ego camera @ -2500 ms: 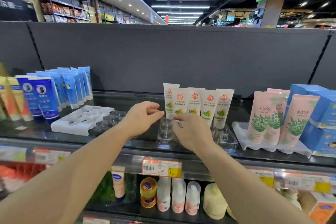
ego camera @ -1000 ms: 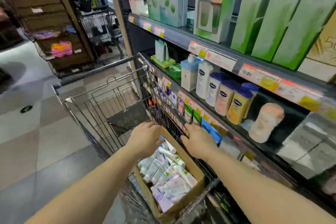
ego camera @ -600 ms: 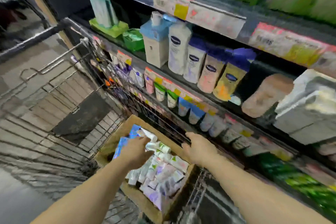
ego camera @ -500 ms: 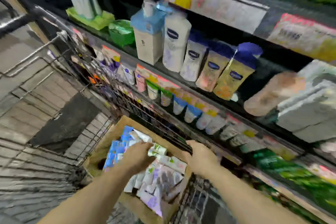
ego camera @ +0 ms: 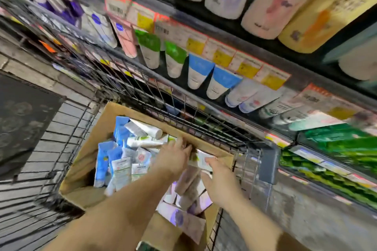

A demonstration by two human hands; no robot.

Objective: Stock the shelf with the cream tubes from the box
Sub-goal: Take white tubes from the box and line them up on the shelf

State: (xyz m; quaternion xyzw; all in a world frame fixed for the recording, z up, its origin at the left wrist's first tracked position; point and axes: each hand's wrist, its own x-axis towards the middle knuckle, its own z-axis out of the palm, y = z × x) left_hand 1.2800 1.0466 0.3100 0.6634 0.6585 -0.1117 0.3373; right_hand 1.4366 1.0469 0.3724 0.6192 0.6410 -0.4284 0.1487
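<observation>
An open cardboard box (ego camera: 90, 142) sits in a wire shopping cart (ego camera: 67, 144) and holds several cream tubes (ego camera: 142, 141), white, blue and purple, lying loose in a heap. Both my hands are down inside the box near its far wall. My left hand (ego camera: 175, 159) lies on the tubes with its fingers stretched toward the cardboard wall. My right hand (ego camera: 221, 181) is just to the right, its fingertips at a white tube with green print (ego camera: 201, 159) that lies between the two hands. Motion blur hides whether those fingers grip it.
The cart stands tight against the store shelving on the right. A lower shelf carries hanging tubes (ego camera: 196, 72) in green, blue and white behind price tags (ego camera: 222, 59). Big bottles (ego camera: 271, 0) stand on the shelf above. Green packs (ego camera: 334, 149) fill the bottom right.
I turned from the upper shelf of standing tubes down to the cart. Both hands went from the box's far rim into the box, and the right hand now reaches a white tube.
</observation>
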